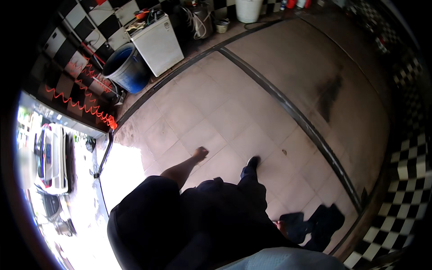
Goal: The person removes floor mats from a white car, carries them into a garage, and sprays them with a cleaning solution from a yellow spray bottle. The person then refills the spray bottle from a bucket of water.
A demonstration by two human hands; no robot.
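Note:
My left hand (pixel 201 153) hangs out ahead of my body over the tiled floor (pixel 204 114), its fingers curled in, with nothing seen in it. Low on the right, my right hand (pixel 281 228) shows only in part beside my dark clothing. A dark piece that looks like cloth (pixel 328 225) spreads out from that hand in two lobes; the fingers look closed at its edge, though most of them are hidden. One dark shoe (pixel 254 161) of mine, with a pale rim, is in front on the tiles.
Against the checkered wall stand a blue bin (pixel 128 67), a white cabinet (pixel 158 45) with things on top, and a white bucket (pixel 249 10). An orange coiled hose (pixel 83 105) hangs near the bright doorway, with a white car (pixel 54 157) outside. A dark strip (pixel 292 112) crosses the floor.

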